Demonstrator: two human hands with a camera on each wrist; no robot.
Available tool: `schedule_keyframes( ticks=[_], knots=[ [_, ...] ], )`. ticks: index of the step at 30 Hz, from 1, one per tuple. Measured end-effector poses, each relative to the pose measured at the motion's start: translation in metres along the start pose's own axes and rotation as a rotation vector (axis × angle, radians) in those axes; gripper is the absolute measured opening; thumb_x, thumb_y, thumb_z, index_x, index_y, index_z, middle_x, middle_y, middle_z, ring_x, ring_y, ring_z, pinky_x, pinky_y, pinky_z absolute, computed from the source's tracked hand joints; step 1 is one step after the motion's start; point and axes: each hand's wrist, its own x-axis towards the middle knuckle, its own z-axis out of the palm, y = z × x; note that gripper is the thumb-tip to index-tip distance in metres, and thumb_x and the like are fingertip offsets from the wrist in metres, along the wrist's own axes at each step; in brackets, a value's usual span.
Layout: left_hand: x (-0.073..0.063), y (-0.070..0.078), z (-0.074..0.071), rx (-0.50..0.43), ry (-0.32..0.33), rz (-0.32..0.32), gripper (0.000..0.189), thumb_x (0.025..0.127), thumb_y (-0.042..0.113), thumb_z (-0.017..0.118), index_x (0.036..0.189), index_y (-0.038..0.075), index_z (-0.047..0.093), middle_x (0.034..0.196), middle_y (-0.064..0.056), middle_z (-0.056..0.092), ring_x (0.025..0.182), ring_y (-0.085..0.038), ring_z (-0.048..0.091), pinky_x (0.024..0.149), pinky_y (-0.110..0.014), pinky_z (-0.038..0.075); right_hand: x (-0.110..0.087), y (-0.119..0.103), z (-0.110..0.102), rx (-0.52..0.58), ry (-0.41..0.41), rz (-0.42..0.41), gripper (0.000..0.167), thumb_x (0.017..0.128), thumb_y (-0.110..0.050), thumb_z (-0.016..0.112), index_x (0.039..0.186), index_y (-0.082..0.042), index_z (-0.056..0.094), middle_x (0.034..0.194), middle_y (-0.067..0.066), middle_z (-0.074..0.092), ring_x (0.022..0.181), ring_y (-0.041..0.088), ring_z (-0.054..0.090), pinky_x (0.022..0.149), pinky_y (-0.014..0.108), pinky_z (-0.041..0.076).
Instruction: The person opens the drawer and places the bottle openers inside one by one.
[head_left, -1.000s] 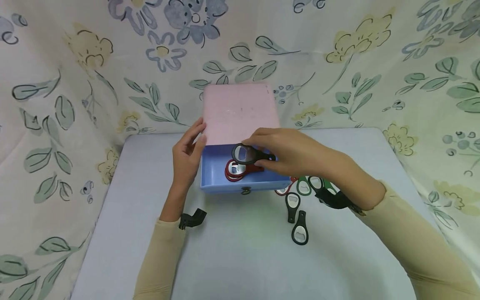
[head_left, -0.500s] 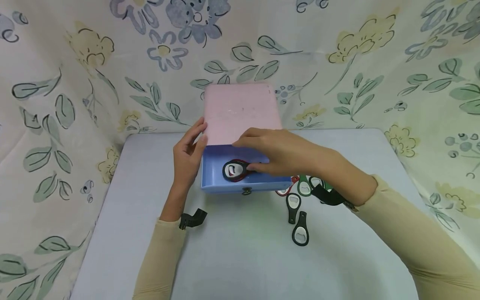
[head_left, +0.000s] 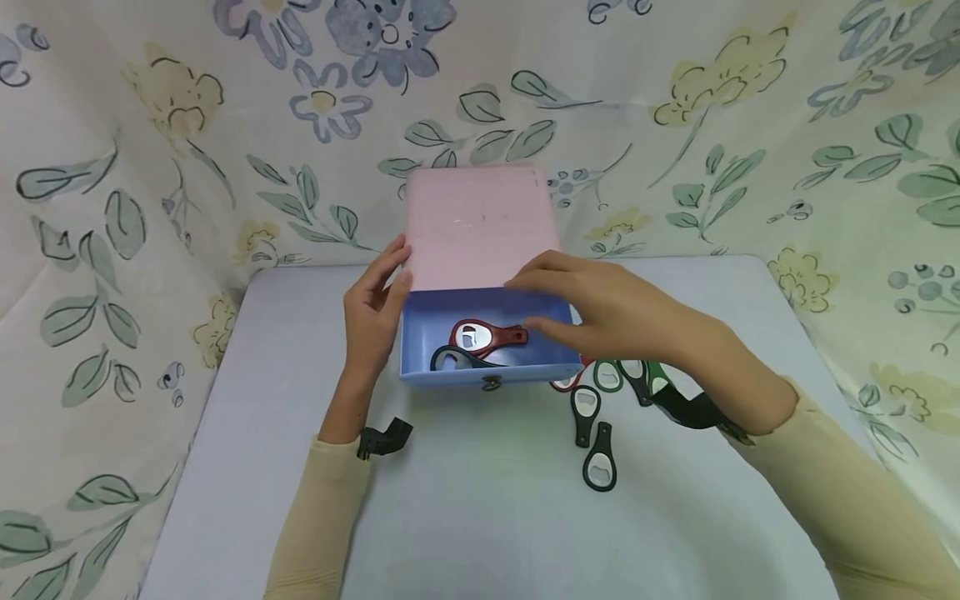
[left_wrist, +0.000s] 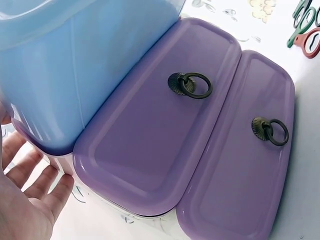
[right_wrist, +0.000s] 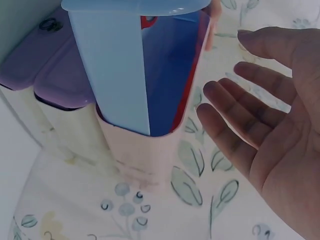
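A small drawer cabinet with a pink top point(head_left: 480, 225) stands at the back of the table, its blue top drawer point(head_left: 450, 377) pulled out. Inside the drawer lie a red bottle opener point(head_left: 510, 336) and, in front of it near the front wall, a black bottle opener point(head_left: 467, 359). Over the drawer's right side hovers my right hand point(head_left: 611, 304), fingers spread and holding nothing. My left hand point(head_left: 375, 308) rests its fingers against the cabinet's left side. In the left wrist view these fingers point(left_wrist: 37, 172) lie relaxed along the pink casing.
Several bottle openers lie on the table right of the drawer, among them a black one point(head_left: 600, 471), another black one point(head_left: 583, 429) and a green one point(head_left: 608, 387). Below the blue drawer, two purple drawers point(left_wrist: 145, 135) with ring pulls are closed. A floral cloth point(head_left: 300, 192) hangs behind.
My right hand has lowered the black bottle opener into the drawer, let go of it and drawn back slightly right. The opener now lies towards the drawer's front wall. My left hand stays put.
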Motion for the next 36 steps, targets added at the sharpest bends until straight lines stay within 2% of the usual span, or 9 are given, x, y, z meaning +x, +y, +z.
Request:
schedule_keyframes(
  ticks=[5, 12, 19, 24, 29, 36],
  knots=[
    [-0.001, 0.001, 0.0, -0.006, 0.005, -0.003, 0.037, 0.105, 0.011, 0.062, 0.141, 0.005, 0.067, 0.157, 0.002, 0.059, 0.147, -0.017, 0.056, 0.118, -0.03, 0.051, -0.014, 0.005, 0.001, -0.001, 0.039, 0.003, 0.047, 0.099, -0.03, 0.075, 0.143, -0.017, 0.066, 0.142, -0.001, 0.065, 0.128, 0.02, 0.067, 0.104, 0.045, 0.06],
    [-0.001, 0.0, -0.001, -0.002, 0.004, -0.01, 0.037, 0.105, 0.011, 0.062, 0.141, 0.005, 0.067, 0.157, 0.001, 0.06, 0.147, -0.017, 0.056, 0.119, -0.032, 0.05, -0.031, 0.015, 0.009, 0.037, 0.044, 0.051, 0.049, 0.098, -0.023, 0.076, 0.144, -0.014, 0.065, 0.143, 0.005, 0.065, 0.127, 0.026, 0.068, 0.1, 0.049, 0.063],
    [-0.001, -0.001, -0.001, 0.004, 0.005, -0.007, 0.037, 0.105, 0.012, 0.061, 0.141, 0.005, 0.067, 0.158, 0.0, 0.059, 0.148, -0.018, 0.056, 0.12, -0.034, 0.05, -0.05, 0.026, 0.019, 0.093, 0.121, 0.084, 0.049, 0.097, -0.022, 0.078, 0.144, -0.014, 0.065, 0.141, 0.003, 0.067, 0.12, 0.024, 0.07, 0.097, 0.048, 0.064],
    [-0.002, -0.001, -0.001, 0.002, 0.012, -0.005, 0.037, 0.105, 0.011, 0.061, 0.141, 0.005, 0.067, 0.157, 0.001, 0.06, 0.147, -0.017, 0.056, 0.12, -0.034, 0.05, -0.067, 0.034, 0.031, 0.135, 0.156, 0.119, 0.046, 0.099, -0.021, 0.076, 0.143, -0.016, 0.065, 0.142, 0.004, 0.067, 0.117, 0.027, 0.072, 0.093, 0.049, 0.065],
    [-0.002, 0.0, 0.0, -0.015, 0.004, -0.01, 0.037, 0.105, 0.011, 0.061, 0.141, 0.005, 0.067, 0.158, 0.0, 0.059, 0.148, -0.018, 0.055, 0.121, -0.037, 0.049, -0.084, 0.04, 0.044, 0.124, 0.19, 0.159, 0.047, 0.097, -0.015, 0.077, 0.142, -0.017, 0.065, 0.141, 0.001, 0.067, 0.116, 0.023, 0.072, 0.091, 0.045, 0.065],
    [-0.003, 0.0, -0.002, -0.004, 0.01, -0.011, 0.037, 0.105, 0.013, 0.062, 0.142, 0.007, 0.067, 0.158, 0.002, 0.059, 0.148, -0.017, 0.056, 0.121, -0.035, 0.049, -0.101, 0.043, 0.061, 0.107, 0.217, 0.15, 0.047, 0.097, -0.014, 0.076, 0.142, -0.017, 0.065, 0.14, -0.001, 0.067, 0.116, 0.02, 0.071, 0.09, 0.044, 0.065]
  ],
)
